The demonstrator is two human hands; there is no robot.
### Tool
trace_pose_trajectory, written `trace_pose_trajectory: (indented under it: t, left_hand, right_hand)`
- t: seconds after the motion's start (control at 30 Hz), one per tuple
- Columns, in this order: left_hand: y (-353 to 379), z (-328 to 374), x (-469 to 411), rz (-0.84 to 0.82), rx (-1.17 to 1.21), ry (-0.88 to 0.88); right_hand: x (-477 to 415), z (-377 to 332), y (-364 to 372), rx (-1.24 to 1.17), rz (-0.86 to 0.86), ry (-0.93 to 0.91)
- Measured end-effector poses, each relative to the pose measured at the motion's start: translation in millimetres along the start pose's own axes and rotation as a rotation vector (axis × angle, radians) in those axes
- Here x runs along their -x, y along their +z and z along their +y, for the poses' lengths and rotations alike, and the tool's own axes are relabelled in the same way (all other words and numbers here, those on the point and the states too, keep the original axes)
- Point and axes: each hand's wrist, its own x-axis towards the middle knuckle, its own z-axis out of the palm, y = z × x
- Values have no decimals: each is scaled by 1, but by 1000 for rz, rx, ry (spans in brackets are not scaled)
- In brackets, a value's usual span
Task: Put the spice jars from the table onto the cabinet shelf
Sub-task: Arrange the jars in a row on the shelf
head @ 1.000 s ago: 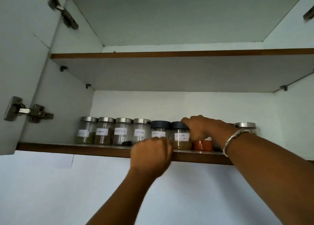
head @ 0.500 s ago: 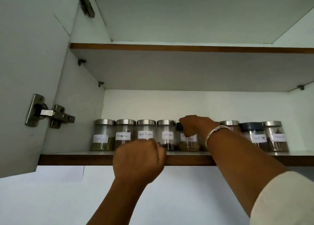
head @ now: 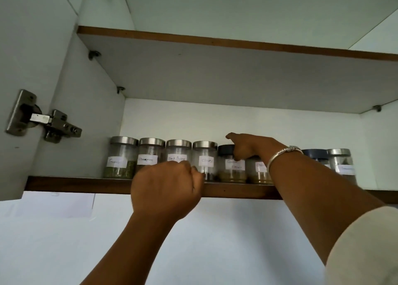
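a row of labelled spice jars (head: 178,155) stands along the lower cabinet shelf (head: 75,182), which is brown-edged and sits under a grey upper shelf (head: 215,73). the left hand (head: 165,190) is balled into a fist at the shelf's edge. the right hand (head: 247,146), fingers curled, lies over a dark-lidded jar (head: 231,168); whether it grips it i cannot tell. a white wall (head: 215,241) lies below, and the door (head: 21,47) stands open on a metal hinge (head: 43,121).

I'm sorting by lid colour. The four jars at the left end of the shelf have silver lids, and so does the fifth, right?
Not quite: in the head view the fifth jar has a dark lid, not silver. The four jars at the left end of the shelf do have silver lids.
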Motion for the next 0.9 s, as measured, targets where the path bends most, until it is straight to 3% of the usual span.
trace_pose_trajectory:
  t: [0.1, 0.27, 0.53, 0.77, 0.9]
  left_hand:
    - [2, -2, 0, 20, 12, -1]
    - [-3, 1, -3, -13, -40, -39]
    - [-4, 3, -3, -11, -85, -64]
    - [-4, 3, -3, 15, -54, -61]
    - [-1, 2, -1, 11, -48, -5]
  right_hand:
    - [8, 33, -8, 6, 76, 42]
    - [19, 64, 2, 22, 23, 44]
    - [5, 66, 7, 110, 38, -5]
    - [4, 63, 12, 121, 14, 74]
    - [8, 33, 9, 132, 126, 64]
